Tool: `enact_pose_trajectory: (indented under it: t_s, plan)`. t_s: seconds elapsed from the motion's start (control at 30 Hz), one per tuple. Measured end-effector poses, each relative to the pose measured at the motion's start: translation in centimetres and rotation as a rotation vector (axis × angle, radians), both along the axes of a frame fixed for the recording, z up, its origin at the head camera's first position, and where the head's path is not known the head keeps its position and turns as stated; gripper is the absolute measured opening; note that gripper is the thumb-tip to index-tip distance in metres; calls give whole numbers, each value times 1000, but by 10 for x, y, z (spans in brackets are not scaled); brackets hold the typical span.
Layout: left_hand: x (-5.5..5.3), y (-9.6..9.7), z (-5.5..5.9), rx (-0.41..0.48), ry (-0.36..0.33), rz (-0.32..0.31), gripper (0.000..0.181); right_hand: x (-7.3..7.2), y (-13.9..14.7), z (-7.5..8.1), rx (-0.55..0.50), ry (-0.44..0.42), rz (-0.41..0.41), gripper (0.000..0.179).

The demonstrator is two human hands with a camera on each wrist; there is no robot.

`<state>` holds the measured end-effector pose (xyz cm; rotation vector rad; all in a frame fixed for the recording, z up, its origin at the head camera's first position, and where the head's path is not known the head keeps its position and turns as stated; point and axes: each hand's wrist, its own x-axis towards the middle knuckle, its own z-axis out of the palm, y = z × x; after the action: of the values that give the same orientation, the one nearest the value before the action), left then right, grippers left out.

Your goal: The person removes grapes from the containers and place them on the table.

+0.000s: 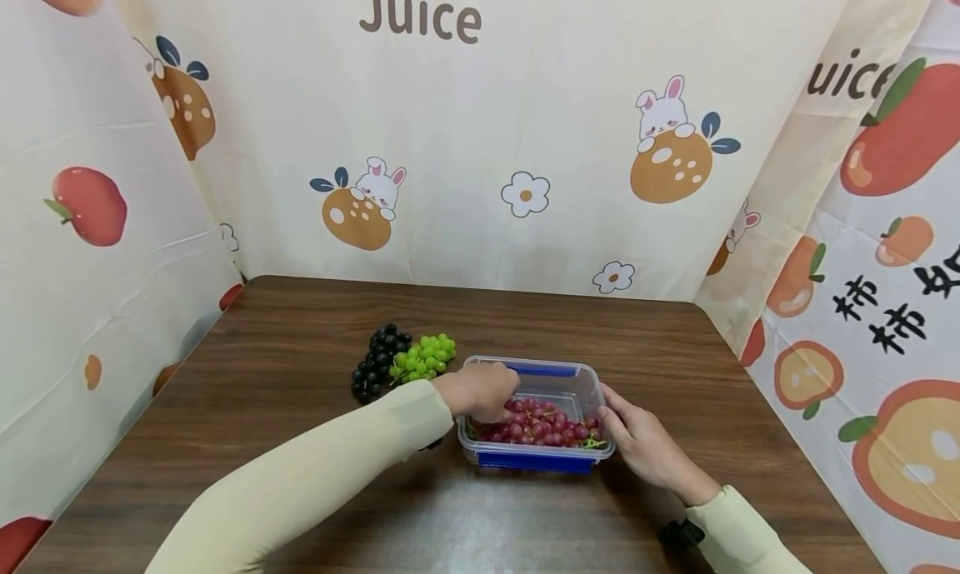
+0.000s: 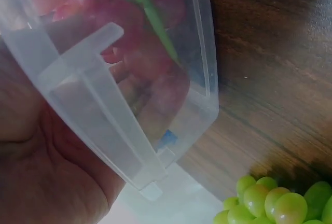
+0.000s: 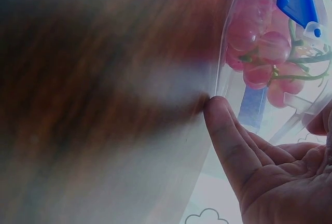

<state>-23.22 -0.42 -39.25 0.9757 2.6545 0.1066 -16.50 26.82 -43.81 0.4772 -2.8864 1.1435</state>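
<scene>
A clear plastic box (image 1: 468, 453) with blue side latches stands uncovered on the table and holds a bunch of red grapes (image 1: 543, 424) with green stems. My left hand (image 1: 483, 391) reaches over the box's left side, its bent fingers gripping the grapes at that end. Through the cloudy wall, the left wrist view shows those fingers among the red grapes (image 2: 155, 63); their tips are partly hidden. From outside, my right hand (image 1: 648, 445) touches the box's right wall. In the right wrist view, its fingers (image 3: 228, 141) lie fairly straight against the plastic.
A bunch of black grapes (image 1: 378, 361) and a bunch of green grapes (image 1: 423, 357) lie together, left of the box and behind my left forearm. The brown wooden table (image 1: 300, 332) ends at a printed cloth (image 1: 465, 124) hung behind it and along both sides.
</scene>
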Motion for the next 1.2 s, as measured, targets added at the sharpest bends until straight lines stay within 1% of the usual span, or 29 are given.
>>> enact_pose_trajectory:
  t_s: [0.07, 0.23, 0.33, 0.47, 0.6, 0.63, 0.73, 0.8, 0.97, 1.07, 1.2]
  plan:
    - [0, 2, 0, 11, -23, -2, 13, 0, 0, 0, -5, 3, 0, 49]
    - [2, 5, -2, 35, -95, -12, 13, 0, 1, -1, -13, -1, 2, 49]
    - [3, 6, -3, 15, -113, -30, 7, 0, 1, -1, -11, 1, 2, 49]
    - [5, 4, -4, -20, -131, -58, 12, 0, 1, -1, -2, 6, 2, 49]
    - [6, 3, -6, -33, -131, -59, 3, 0, 1, 0, 7, 12, 2, 49]
    - [6, 3, -6, -36, -123, -59, 4, 0, 0, 0, 6, 11, 3, 49]
    - [6, 3, -7, -40, -98, -66, 14, 0, 0, 0, 11, 17, 2, 49]
    - [5, 3, -7, -37, -93, -69, 19, 0, 0, 0, 7, 9, 3, 49]
    - [2, 0, -5, -10, -123, -46, 32, 0, 0, 1, 5, -4, 9, 50]
    - [1, -1, -4, -6, -123, -31, 34, 1, 0, 2, 2, 3, 7, 49]
    - [1, -1, -4, 3, -101, -35, 35, 1, 0, 2, 3, 10, 3, 49]
